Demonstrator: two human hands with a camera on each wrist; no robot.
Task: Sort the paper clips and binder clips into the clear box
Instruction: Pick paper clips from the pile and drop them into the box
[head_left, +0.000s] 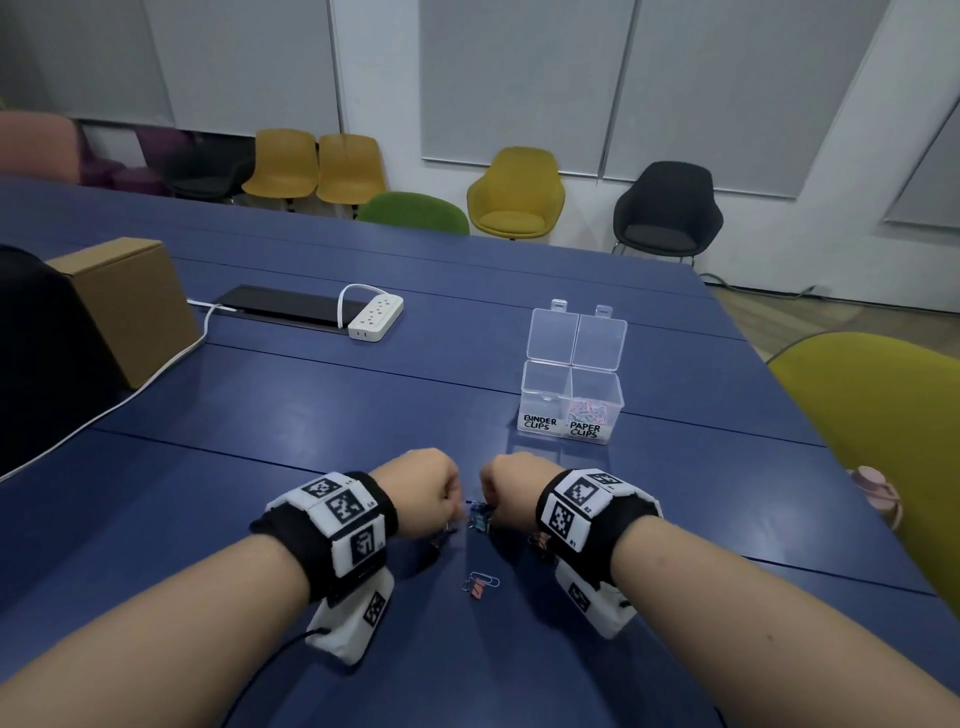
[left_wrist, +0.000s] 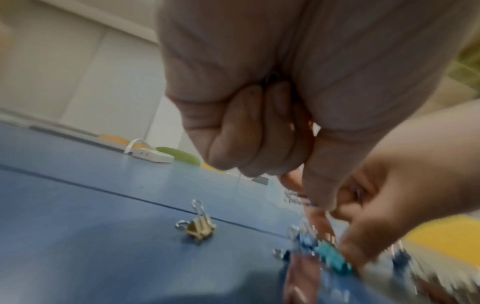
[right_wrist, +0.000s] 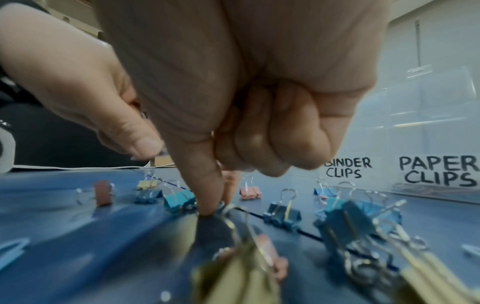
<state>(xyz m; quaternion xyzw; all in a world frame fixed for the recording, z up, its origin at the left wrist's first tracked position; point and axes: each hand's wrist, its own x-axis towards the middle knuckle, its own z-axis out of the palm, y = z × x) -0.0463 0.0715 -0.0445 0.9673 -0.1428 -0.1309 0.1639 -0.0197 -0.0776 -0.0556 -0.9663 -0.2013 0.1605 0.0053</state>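
Right wrist view: coloured binder clips (right_wrist: 281, 215) lie scattered.

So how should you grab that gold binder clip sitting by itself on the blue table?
Probably pinch the gold binder clip by the wire loop sticking upward, coming from above. Its body lies low on the table, and nothing crowds it.

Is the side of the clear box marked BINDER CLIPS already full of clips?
No. In the head view that compartment looks empty, while the one marked PAPER CLIPS holds pastel clips.
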